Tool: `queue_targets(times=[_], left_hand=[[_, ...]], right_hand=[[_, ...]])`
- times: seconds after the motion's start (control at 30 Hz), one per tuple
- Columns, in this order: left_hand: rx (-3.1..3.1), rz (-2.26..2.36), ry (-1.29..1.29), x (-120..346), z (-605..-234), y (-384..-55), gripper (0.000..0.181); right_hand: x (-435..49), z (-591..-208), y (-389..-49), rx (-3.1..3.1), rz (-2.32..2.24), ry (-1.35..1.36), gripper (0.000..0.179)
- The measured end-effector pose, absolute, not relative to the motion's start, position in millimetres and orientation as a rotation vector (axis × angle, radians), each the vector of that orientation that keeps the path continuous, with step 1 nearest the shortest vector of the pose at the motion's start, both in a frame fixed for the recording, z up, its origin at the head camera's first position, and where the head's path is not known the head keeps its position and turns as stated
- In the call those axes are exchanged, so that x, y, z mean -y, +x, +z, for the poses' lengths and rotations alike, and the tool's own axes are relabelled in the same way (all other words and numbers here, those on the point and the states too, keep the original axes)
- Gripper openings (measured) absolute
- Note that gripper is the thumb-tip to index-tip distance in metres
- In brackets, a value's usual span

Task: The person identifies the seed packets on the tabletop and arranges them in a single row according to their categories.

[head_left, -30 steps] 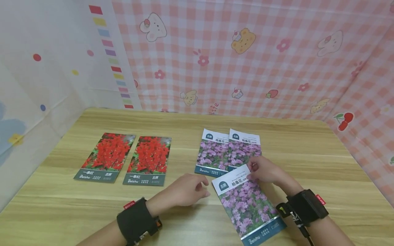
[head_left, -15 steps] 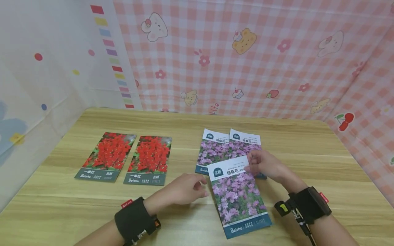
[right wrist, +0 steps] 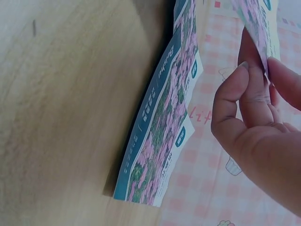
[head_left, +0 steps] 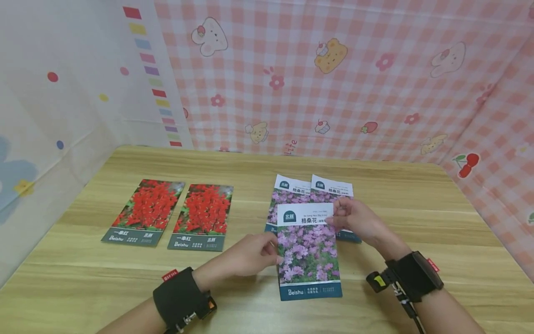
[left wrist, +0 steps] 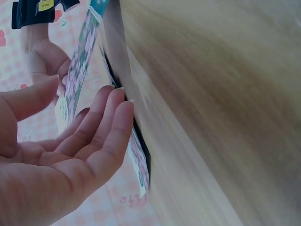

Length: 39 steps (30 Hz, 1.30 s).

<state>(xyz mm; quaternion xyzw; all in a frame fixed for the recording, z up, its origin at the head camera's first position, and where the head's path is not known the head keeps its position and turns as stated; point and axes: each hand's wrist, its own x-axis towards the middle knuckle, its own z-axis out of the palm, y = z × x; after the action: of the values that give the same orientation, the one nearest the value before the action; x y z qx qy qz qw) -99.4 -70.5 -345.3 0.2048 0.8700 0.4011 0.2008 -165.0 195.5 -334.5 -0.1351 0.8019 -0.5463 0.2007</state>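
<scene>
A purple-flower seed packet [head_left: 308, 253], white at the top with a blue band at the bottom, is pinched at its upper right edge by my right hand [head_left: 360, 222]. In the right wrist view, thumb and fingers meet on the packet's edge [right wrist: 257, 28], which stands off the table. My left hand [head_left: 252, 255] is at the packet's left edge, thumb and fingers apart and relaxed. The left wrist view shows the packet [left wrist: 81, 66] tilted beyond that hand's thumb. Behind it lie two matching packets, one on the left [head_left: 288, 197] and one on the right [head_left: 333, 199], partly covered.
Two red-flower seed packets lie side by side on the left, an outer one [head_left: 146, 206] and an inner one [head_left: 204, 211]. The wooden table [head_left: 242, 306] ends at a pink checked cloth [head_left: 258, 69] behind and a white cloth [head_left: 79, 93] at the left.
My right hand has brought the purple packet leftward and away from me, turning it upright in view so it overlaps the two behind. My left hand has barely moved and is now at its edge.
</scene>
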Motion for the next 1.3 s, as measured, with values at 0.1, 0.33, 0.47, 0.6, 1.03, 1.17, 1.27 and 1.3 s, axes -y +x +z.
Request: queue_targets(times=[0.1, 0.33, 0.47, 0.6, 1.03, 1.17, 1.27, 1.3], left_hand=[[-2.422, 1.188, 0.554, 71, -345, -100, 0.021], [-2.424, 1.356, 0.480, 69, -345, -100, 0.012], [-2.373, 1.474, 0.412, 69, -346, -99, 0.010], [-2.389, 1.487, 0.363, 70, -345, -99, 0.010], [-2.417, 1.534, 0.349, 74, -341, -96, 0.013], [-2.436, 1.546, 0.352, 75, -341, -95, 0.013], [-2.470, 1.527, 0.348, 77, -341, -95, 0.012], [-2.487, 1.514, 0.345, 78, -341, -95, 0.011]], right_hand=[[-193, -335, -165, -2.248, -1.546, -0.377, 0.013], [-184, -332, -164, -2.222, -1.593, -0.390, 0.014], [-181, -330, -164, -2.242, -1.583, -0.404, 0.015], [-178, -328, -164, -2.264, -1.576, -0.410, 0.018], [-174, -324, -161, -2.322, -1.507, -0.428, 0.013], [-173, -323, -161, -2.338, -1.484, -0.441, 0.013], [-173, -322, -160, -2.359, -1.454, -0.451, 0.013], [-173, -322, -160, -2.367, -1.443, -0.452, 0.013]])
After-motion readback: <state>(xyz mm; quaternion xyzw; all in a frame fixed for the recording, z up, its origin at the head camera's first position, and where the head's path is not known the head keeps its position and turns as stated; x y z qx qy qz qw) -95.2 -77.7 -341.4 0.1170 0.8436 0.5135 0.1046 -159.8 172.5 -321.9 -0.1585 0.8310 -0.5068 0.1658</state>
